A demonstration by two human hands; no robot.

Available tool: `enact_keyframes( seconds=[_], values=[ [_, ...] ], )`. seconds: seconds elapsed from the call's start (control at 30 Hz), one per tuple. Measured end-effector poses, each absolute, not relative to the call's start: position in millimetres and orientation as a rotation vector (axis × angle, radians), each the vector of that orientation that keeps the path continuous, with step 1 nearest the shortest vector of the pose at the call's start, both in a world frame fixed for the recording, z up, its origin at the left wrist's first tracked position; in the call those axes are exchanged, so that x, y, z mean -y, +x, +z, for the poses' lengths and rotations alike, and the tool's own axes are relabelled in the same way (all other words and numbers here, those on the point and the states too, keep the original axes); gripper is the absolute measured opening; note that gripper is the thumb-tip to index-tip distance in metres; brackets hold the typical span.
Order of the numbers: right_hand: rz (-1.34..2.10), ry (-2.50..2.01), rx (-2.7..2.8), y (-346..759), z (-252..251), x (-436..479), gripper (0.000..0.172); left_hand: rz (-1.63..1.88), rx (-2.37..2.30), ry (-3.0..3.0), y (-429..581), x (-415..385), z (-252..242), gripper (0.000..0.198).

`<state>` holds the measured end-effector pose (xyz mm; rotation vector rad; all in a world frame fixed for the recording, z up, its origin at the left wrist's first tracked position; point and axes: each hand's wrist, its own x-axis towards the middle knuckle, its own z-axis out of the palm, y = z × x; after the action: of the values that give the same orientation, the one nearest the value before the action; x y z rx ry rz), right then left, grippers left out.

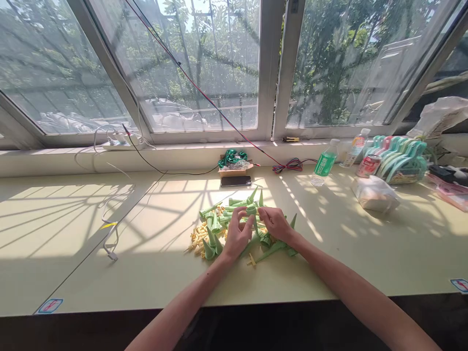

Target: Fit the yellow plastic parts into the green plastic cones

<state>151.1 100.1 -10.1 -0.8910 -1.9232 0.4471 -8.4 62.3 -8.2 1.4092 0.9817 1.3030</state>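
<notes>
My left hand (238, 235) is closed on a green plastic cone (251, 210), its hollow round end facing up and its tip pointing down. Just to the right, the fingers of my right hand (275, 223) are pinched together close to the cone's rim; what they hold, if anything, is too small to make out. Below and around both hands lies a pile of green cones (216, 223), some upright and some on their sides. Small yellow plastic pieces (198, 239) are heaped at the left of the pile. One yellow cross-shaped piece (252, 260) lies in front.
Behind the pile are a dark phone (236, 181) and a small cardboard box (234, 170). A green-labelled bottle (325, 165), a drink can (369, 166), a white-wrapped packet (376, 194) and several hangers (402, 156) stand at right. A white cable (116, 231) lies at left.
</notes>
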Motion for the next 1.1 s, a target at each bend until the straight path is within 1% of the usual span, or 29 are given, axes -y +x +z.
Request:
enact_keyframes(
  seconds=[0.1, 0.17, 0.37, 0.67, 0.83, 1.0, 1.1],
  values=[
    [0.427, -0.892, 1.858, 151.8, -9.3, -98.4, 0.046, 1.337, -0.956, 1.349, -8.7, -62.5, -6.3, 0.031],
    [0.431, -0.892, 1.827, 152.5, -9.1, -97.0, 0.045, 1.327, -0.959, 1.317, -10.0, -63.1, -5.7, 0.032],
    [0.476, -0.886, 1.773, 153.3, -9.2, -92.9, 0.04, 1.293, -0.984, 1.372, -12.9, -63.2, -5.9, 0.058],
    [0.394, -0.76, 1.933, 153.0, -9.8, -93.1, 0.031, 1.204, -0.964, 1.4, -13.3, -62.5, -4.4, 0.07],
    [0.383, -0.686, 1.98, 153.6, -9.0, -93.7, 0.03, 1.19, -0.972, 1.38, -14.2, -62.0, -4.4, 0.07],
    [0.394, -0.704, 1.988, 153.9, -8.5, -94.1, 0.032, 1.178, -0.982, 1.34, -14.4, -60.8, -2.5, 0.063],
    [0.429, -0.728, 1.979, 154.3, -8.5, -94.1, 0.031, 1.168, -0.973, 1.33, -14.5, -60.5, -1.2, 0.056]
  ],
)
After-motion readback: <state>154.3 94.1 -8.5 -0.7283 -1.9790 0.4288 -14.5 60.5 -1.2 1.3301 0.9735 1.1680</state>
